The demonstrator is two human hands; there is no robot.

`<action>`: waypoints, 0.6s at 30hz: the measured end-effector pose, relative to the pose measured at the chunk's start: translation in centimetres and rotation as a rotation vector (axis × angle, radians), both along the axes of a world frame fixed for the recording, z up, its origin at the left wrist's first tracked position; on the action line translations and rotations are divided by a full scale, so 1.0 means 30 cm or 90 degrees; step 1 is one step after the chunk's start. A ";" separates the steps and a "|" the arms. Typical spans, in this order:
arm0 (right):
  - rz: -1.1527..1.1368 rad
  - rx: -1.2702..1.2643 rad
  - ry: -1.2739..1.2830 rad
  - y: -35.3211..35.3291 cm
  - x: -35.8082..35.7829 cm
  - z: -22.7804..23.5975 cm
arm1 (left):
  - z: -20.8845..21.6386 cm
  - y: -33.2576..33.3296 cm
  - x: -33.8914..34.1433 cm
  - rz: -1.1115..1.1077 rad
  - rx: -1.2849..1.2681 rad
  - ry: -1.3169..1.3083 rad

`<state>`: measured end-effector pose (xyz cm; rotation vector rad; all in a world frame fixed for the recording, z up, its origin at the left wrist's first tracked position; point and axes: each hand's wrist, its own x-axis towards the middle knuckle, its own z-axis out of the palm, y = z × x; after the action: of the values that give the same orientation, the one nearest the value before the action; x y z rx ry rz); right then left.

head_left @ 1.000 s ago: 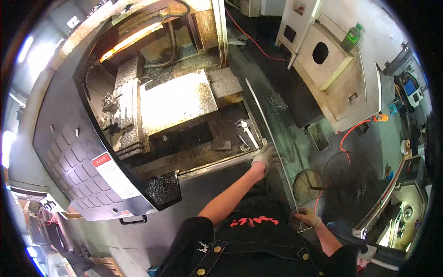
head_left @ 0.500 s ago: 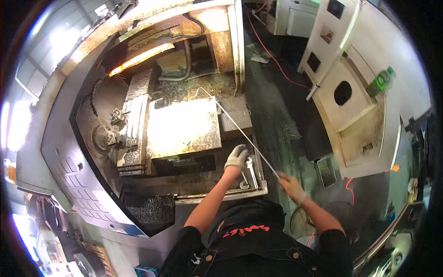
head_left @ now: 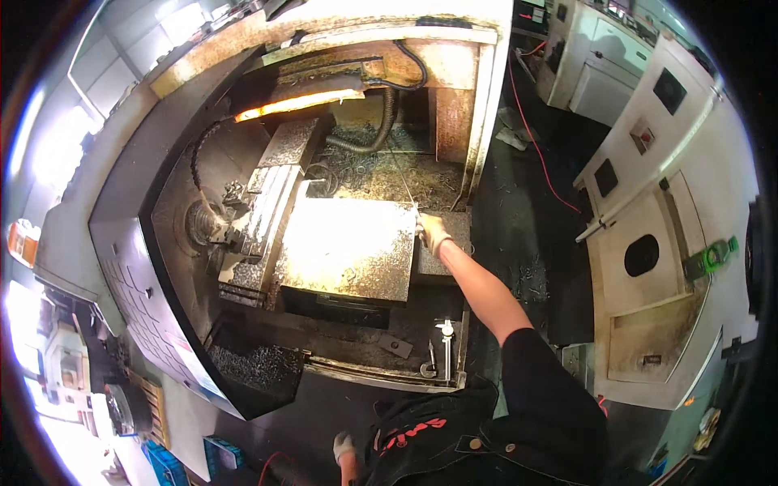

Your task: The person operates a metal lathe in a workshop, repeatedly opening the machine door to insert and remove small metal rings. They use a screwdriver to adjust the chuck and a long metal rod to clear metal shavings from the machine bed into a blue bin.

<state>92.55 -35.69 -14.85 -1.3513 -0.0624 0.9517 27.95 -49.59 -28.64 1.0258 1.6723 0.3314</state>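
item: one long, thin, straight metal rod (head_left: pixel 402 172), dull grey and slender as wire; its near end is held at the right edge of a flat rectangular metal cover (head_left: pixel 348 251) lit to a white glare, and its length is angled up and away over the chip-strewn rear floor of a machine enclosure; the far tip cannot be clearly made out. the rod is pinched in the fingers of the pale-gloved right hand (head_left: pixel 430 231), the arm being stretched forward. the pale-gloved left hand (head_left: pixel 344 447) is hung low beside the body, well apart from the rod; whether its fingers are spread or pressed together cannot be told.

containers: one large machine enclosure with a rust-stained inner wall (head_left: pixel 454 125), in which loose curled metal chips are strewn; along its front ledge are placed a silver caliper (head_left: pixel 447 350) and a small flat metal plate (head_left: pixel 395 347). one black angular tray (head_left: pixel 267 403), filled with fine metal chips. one translucent green plastic bottle (head_left: pixel 713 257), contents not made out. two blue plastic crates (head_left: pixel 164 465), contents unclear
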 end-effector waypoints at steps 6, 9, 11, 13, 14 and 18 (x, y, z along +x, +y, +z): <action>0.011 -0.156 -0.229 0.199 0.160 -0.102 | -0.020 -0.169 -0.090 -0.051 -0.138 0.178; 0.002 -0.200 -0.287 0.132 0.203 -0.128 | -0.036 -0.182 -0.080 -0.148 -0.145 0.184; 0.088 -0.154 -0.231 0.035 0.197 -0.116 | -0.043 -0.205 -0.097 -0.172 -0.143 0.190; 0.149 -0.132 -0.166 -0.130 0.233 -0.127 | -0.058 -0.210 -0.111 -0.221 -0.133 0.191; 0.153 -0.113 -0.181 -0.211 0.257 -0.148 | -0.072 -0.196 -0.105 -0.250 -0.128 0.191; 0.241 -0.117 -0.076 -0.425 0.224 0.006 | -0.107 -0.179 -0.135 -0.362 -0.086 0.223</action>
<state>99.28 -48.45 -14.67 -1.5988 -0.3380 1.2141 23.89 -54.97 -31.85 1.4580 1.5909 -0.3475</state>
